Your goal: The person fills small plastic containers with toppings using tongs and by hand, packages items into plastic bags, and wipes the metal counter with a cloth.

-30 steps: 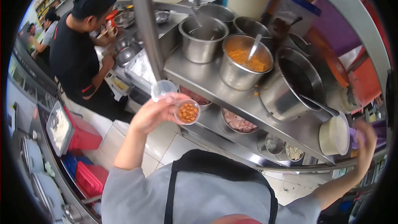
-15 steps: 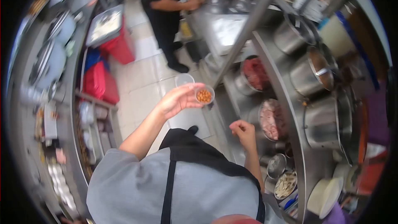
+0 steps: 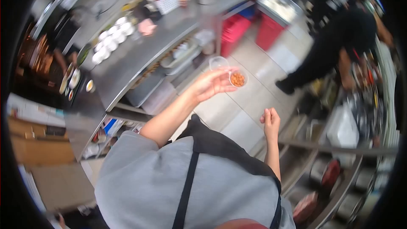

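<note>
My left hand (image 3: pixel 210 87) is closed on a small clear plastic cup (image 3: pixel 244 83), held out in front of me above the floor. Orange-brown nuts, perhaps peanuts, (image 3: pixel 238 79) lie inside it. Beside its rim shows a round clear lid (image 3: pixel 218 62), seemingly hinged to the cup. My right hand (image 3: pixel 271 121) hangs lower and to the right, its fingers curled in. Whatever those fingers hold, if anything, is hidden.
A steel counter (image 3: pixel 157 32) runs along the left, bearing a stack of white cups (image 3: pixel 112 38). Red bins (image 3: pixel 269 32) stand ahead on the tiled floor. At upper right another person in dark clothes (image 3: pixel 335 42) bends over. Steel shelving (image 3: pixel 330 148) with pots lines the right.
My view has swung left, bringing the counter across the upper left and shifting the pots to the lower right. The cup stays in my left hand; my right hand remains closed.
</note>
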A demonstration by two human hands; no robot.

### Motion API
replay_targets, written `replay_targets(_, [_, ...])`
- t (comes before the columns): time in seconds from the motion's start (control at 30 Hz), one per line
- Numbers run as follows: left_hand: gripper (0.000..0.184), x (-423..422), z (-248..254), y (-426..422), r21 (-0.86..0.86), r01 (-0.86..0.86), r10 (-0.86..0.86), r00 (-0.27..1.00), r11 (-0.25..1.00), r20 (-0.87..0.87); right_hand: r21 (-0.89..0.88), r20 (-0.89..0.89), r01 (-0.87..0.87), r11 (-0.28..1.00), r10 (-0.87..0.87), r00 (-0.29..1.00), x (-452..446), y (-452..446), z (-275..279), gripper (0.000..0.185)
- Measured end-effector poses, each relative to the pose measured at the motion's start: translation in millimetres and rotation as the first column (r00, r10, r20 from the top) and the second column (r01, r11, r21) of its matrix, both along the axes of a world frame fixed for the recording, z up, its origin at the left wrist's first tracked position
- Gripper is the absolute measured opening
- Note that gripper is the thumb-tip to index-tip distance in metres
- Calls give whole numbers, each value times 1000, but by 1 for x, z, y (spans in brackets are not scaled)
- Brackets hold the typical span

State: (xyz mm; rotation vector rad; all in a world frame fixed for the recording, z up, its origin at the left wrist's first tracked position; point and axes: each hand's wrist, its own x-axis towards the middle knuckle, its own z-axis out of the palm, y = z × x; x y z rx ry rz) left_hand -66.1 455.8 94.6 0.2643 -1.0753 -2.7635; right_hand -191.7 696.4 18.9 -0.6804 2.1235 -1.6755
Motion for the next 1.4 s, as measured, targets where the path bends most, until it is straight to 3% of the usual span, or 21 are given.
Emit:
replay_targets(0.17, [37,91,-12,-110,29,-266,266,964,963,16,141,4,-345,928,347,938,11,-159,-24,24])
replay_targets(0.23, [37,134,-21,-150,-39,-499,500,862,866,83,68,-151,-487,871,492,857,33,-220,-33,17])
replay_targets(0.3, [38,173,-24,-180,-52,-579,582,809,813,84,152,-156,-581,799,600,785,55,-270,-22,25])
replay_targets(0.37, [39,212,-24,-202,-80,-668,672,732,740,111,270,-309,-693,669,742,595,75,-316,-28,32])
replay_targets(0.43, [39,247,-23,-220,-89,-753,757,642,652,124,263,-296,-755,600,795,529,92,-357,-36,35])
replay_targets(0.5, [39,279,-31,-236,-66,-865,865,490,498,106,316,-296,-830,460,879,374,104,-396,-45,32])
replay_targets(0.53, [39,292,-36,-241,-54,-882,882,461,467,97,319,-291,-836,446,886,362,109,-417,-52,32])
replay_targets(0.6, [40,306,-38,-245,-58,-906,905,412,419,111,299,-446,-884,360,872,204,114,-464,-62,23])
replay_targets(0.73, [44,312,-35,-262,-105,-925,927,351,366,135,350,-521,-841,413,832,192,118,-564,-66,12])
replay_targets(0.8, [45,309,-28,-274,-130,-929,933,327,347,150,503,-511,-742,443,845,158,108,-634,-97,13])
replay_targets(0.9, [46,302,-19,-296,-178,-943,958,262,280,121,544,-498,-679,493,841,212,106,-698,-65,16])
replay_targets(0.97, [47,294,-10,-318,-206,-953,973,204,223,110,300,-794,-759,578,592,136,101,-748,-82,19])
replay_targets(1.0, [46,289,-8,-327,-212,-955,976,185,205,113,299,-793,-767,567,595,130,100,-766,-99,19])
replay_targets(1.07, [45,286,-18,-343,-184,-965,978,167,188,124,634,-697,-574,518,704,-136,100,-805,-126,20])
replay_targets(1.23, [43,278,-30,-363,-128,-982,972,108,137,210,554,-666,-701,449,744,-50,100,-842,-103,21])
replay_targets(1.33, [42,280,-37,-364,-106,-989,972,75,101,225,589,-565,-715,375,825,-32,101,-854,-73,32])
replay_targets(1.4, [41,286,-38,-367,-105,-990,969,64,91,239,529,-825,-693,490,490,-282,108,-862,-59,16])
